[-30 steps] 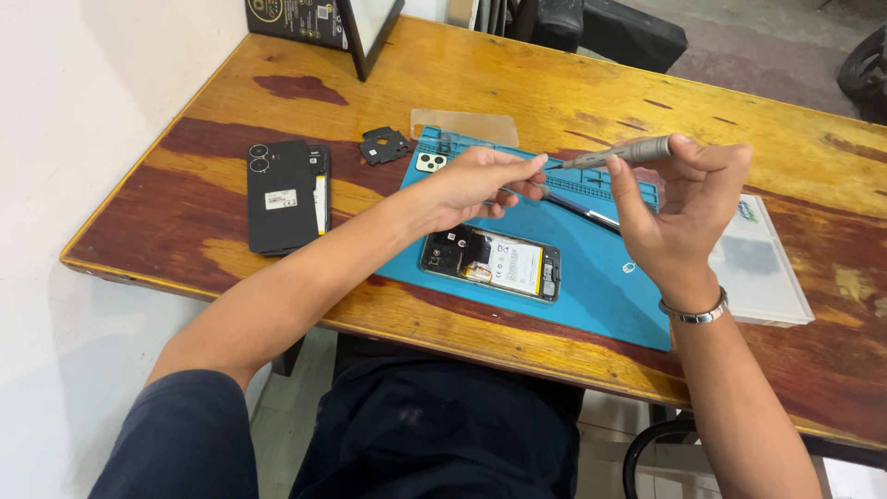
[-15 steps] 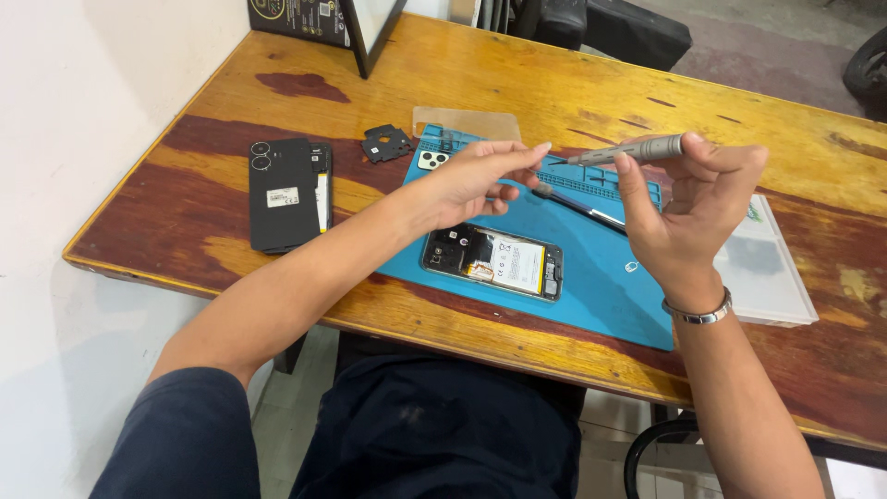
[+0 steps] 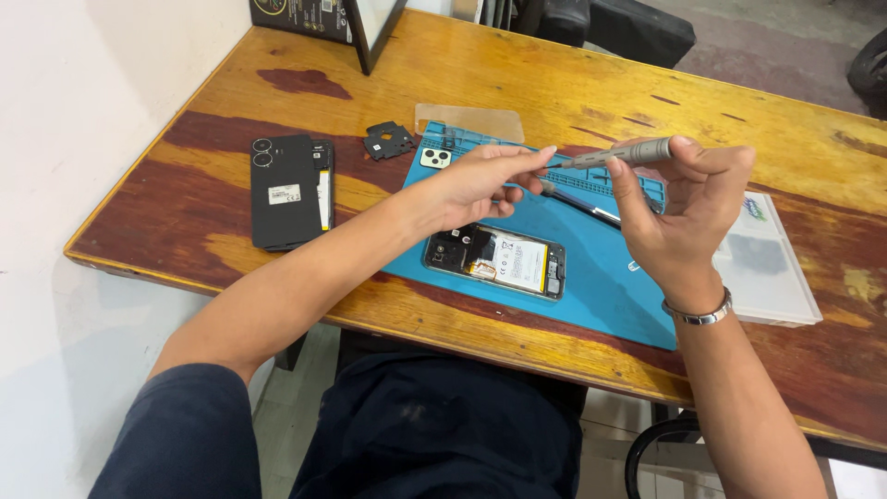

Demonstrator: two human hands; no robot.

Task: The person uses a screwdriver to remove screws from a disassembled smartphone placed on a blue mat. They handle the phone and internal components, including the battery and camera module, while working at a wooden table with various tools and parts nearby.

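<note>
The screwdriver (image 3: 617,153) tip is hidden behind the left hand's (image 3: 480,180) fingertips; its bit is unreadable.

- Tabletop (image 3: 573,83): glossy yellow-orange wood, with dark red-brown patches along the near edge.
- Work mat (image 3: 610,277): plain turquoise blue.
- Screwdriver (image 3: 619,153): matte grey metal, all one tone.
- Opened phone (image 3: 495,261): black frame, pale silver-white battery, a small amber spot, perhaps tape.
- Back cover (image 3: 282,189): black, with a small white label.
- Camera piece (image 3: 435,157): pale, with dark lenses.
- Small bracket (image 3: 388,140): black.
- Parts tray (image 3: 771,268): cloudy white plastic.
- Bracelet (image 3: 700,314): shiny silver.
- Sleeve (image 3: 185,434): dark navy.
</note>
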